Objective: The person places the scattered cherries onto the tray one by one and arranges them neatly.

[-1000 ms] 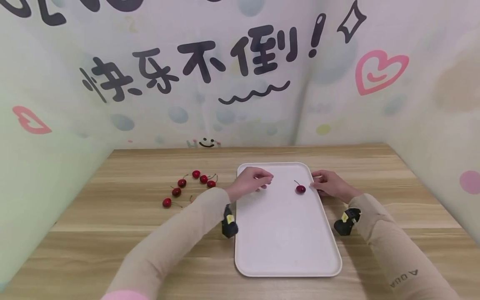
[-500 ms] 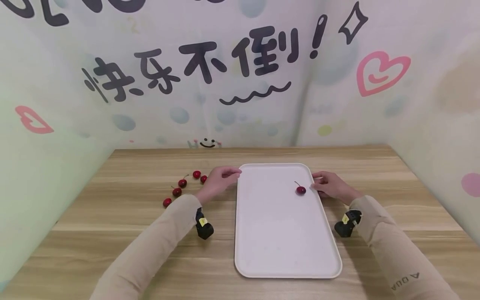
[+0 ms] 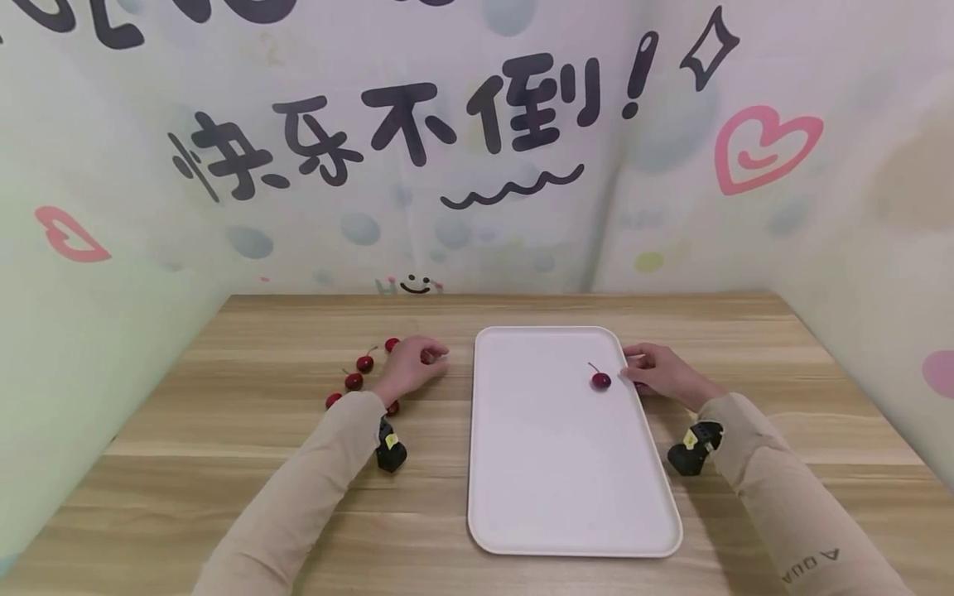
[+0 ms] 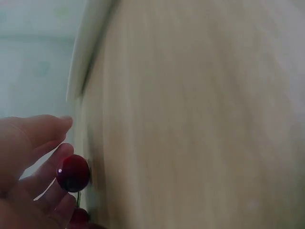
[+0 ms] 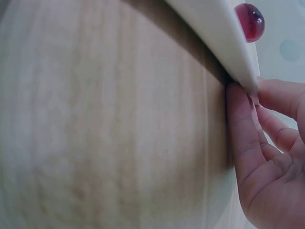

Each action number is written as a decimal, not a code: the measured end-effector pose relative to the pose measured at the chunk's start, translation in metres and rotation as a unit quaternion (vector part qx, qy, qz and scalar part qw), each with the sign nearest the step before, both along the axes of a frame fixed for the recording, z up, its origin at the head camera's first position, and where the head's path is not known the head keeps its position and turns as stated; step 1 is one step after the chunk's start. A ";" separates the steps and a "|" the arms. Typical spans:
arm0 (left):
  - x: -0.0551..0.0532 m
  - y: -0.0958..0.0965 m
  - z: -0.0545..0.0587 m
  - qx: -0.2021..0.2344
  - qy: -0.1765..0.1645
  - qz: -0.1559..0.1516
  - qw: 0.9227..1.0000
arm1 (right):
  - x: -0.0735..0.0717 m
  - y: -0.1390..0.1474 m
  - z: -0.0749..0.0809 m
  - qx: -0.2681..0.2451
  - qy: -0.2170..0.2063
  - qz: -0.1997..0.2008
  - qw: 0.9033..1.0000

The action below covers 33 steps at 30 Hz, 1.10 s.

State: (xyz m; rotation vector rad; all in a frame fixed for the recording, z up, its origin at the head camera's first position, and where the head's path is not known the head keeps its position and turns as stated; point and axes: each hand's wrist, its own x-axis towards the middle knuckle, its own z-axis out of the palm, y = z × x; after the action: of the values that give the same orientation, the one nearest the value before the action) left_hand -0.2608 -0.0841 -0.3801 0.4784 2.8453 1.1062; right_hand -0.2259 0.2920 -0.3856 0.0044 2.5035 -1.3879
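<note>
A: Where do the cherries lie?

B: Head view: loose cherries [image 3: 364,363] on the worktop [image 3: 186,430], between its left edge and the white tray [image 3: 566,472]; a lone cherry [image 3: 600,381] on the tray, near its far right corner. The left hand [image 3: 412,362] and its cuff hide part of the loose group, so the full number cannot be told.

A: Is that hand grasping anything?

B: Released. Left wrist view: thumb and fingers stand apart, with a dark red cherry [image 4: 73,172] just beside the fingertips; whether they touch is unclear. Below it, a second cherry [image 4: 79,217] is partly covered by the fingers, and a third is cut off by the lower border. The head view conceals this arrangement behind the hand.

A: And the right hand [image 3: 663,372]?

B: Grasping the tray's right rim near the far corner. Right wrist view: thumb above, a finger against the underside, a grip barely legible from the head. The lone cherry appears there partly behind the rim; its stem shows in the head view.

A: Any lettering?

B: Wall [image 3: 417,223]: "快乐不倒!", with a line above cropped by the upper border. Right sleeve [image 3: 797,513]: slanted letters, apparently "AQUA". The yellow label [image 3: 392,440] on the left wrist camera is too small to read.
</note>
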 end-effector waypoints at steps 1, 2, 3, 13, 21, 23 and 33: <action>0.000 -0.001 0.000 -0.003 0.001 -0.002 1.000 | 0.000 0.000 0.000 -0.002 -0.001 0.001 1.000; 0.001 -0.002 -0.001 -0.005 0.001 -0.004 1.000 | 0.001 0.000 0.000 -0.002 -0.001 0.000 1.000; 0.001 -0.003 -0.001 -0.006 -0.003 -0.003 1.000 | 0.001 0.000 0.001 -0.002 -0.003 0.001 1.000; 0.002 -0.005 -0.007 0.001 -0.024 0.000 1.000 | 0.001 -0.001 0.003 0.006 -0.010 -0.003 1.000; 0.002 -0.004 -0.007 -0.002 -0.032 0.006 0.999 | 0.002 -0.001 0.003 0.002 -0.007 -0.004 1.000; 0.002 -0.004 -0.008 0.000 -0.032 0.005 0.999 | 0.002 0.000 0.003 -0.002 -0.005 -0.003 1.000; 0.002 -0.003 -0.009 0.010 -0.048 0.015 0.999 | 0.000 0.000 0.001 0.001 -0.004 -0.005 1.000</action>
State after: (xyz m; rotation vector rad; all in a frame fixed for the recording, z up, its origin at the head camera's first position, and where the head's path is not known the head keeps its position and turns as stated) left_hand -0.2590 -0.0874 -0.3894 0.3730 2.7698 1.1306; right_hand -0.2258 0.2917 -0.3846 0.0217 2.5021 -1.3851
